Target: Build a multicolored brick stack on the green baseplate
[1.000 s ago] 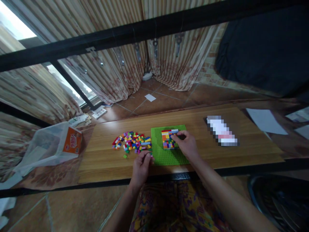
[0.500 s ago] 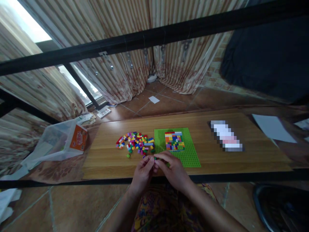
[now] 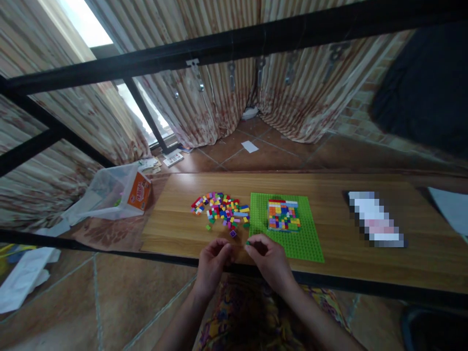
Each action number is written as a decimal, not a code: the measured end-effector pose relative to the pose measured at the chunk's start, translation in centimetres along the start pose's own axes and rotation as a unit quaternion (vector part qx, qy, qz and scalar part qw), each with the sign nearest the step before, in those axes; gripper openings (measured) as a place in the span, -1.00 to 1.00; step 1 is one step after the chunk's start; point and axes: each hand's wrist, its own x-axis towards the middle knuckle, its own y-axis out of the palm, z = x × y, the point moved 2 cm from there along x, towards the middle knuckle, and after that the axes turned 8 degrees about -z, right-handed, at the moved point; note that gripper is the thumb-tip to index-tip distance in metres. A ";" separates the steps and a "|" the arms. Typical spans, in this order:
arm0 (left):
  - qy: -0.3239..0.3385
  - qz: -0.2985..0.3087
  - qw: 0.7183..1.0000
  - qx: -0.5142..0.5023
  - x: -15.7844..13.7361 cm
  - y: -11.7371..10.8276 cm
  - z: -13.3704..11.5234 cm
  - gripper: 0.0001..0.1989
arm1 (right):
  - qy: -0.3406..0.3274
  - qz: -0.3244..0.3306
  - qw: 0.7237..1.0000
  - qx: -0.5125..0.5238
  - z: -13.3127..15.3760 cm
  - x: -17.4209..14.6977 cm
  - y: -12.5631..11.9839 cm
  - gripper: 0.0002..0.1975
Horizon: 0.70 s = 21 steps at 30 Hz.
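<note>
My right hand point(image 3: 268, 256) pinches a small green toy brick point(image 3: 248, 242) between thumb and fingertips, just off the near-left corner of the green baseplate point(image 3: 307, 243). To its left, my left hand point(image 3: 215, 261) has curled fingers with the thumb against them; whether anything is in them is hidden. On the baseplate sits a tight, roughly square patch of many-coloured bricks point(image 3: 283, 214), with red and white along its far edge. A heap of loose bricks point(image 3: 223, 207) lies left of the baseplate. A purple piece point(image 3: 233, 234) rests between the heap and my hands.
The wooden board point(image 3: 171, 214) carries all of this. A phone with a blurred screen point(image 3: 376, 219) lies to the right. A clear plastic bin point(image 3: 117, 195) with an orange label stands left of the board. A black metal bar point(image 3: 219, 41) crosses beyond the board.
My hands were together around a small green brick; they have parted, and the right one keeps it. The purple piece shows more fully. The camera has turned slightly left.
</note>
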 end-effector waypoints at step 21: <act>0.319 -0.028 0.894 0.312 2.8 -0.3 -1.4 -0.95 | 0.004 -0.002 1.000 0.002 0.4 1.3 0.3 -0.84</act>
